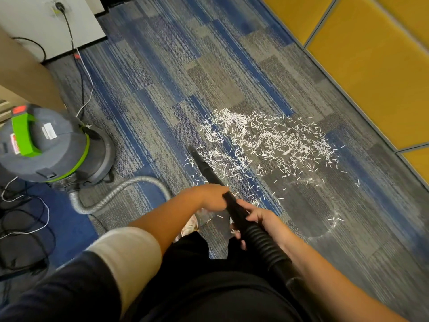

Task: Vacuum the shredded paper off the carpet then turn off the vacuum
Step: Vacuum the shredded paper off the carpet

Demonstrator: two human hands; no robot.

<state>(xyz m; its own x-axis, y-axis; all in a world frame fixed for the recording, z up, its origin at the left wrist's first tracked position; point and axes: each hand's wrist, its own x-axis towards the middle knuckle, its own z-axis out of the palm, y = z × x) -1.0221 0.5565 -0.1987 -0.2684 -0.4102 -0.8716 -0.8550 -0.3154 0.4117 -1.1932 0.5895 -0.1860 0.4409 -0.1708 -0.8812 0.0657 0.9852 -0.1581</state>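
Note:
White shredded paper (267, 140) lies scattered over the blue and grey carpet (162, 77) in front of me. A black vacuum nozzle (204, 166) points down at the left edge of the pile, its tip on the carpet among the scraps. My left hand (211, 197) grips the black tube halfway along. My right hand (262, 219) holds it lower down, where the ribbed black hose begins. The grey and green vacuum canister (53, 145) stands on the left, and its grey hose (116, 194) curves across the floor behind my left arm.
Yellow wall panels (371, 66) run along the right. The vacuum's black power cord (81, 73) runs up to a wall outlet (58, 6) at top left. Loose cables (27, 217) lie on the floor at lower left. A brown furniture panel (25, 75) stands behind the canister.

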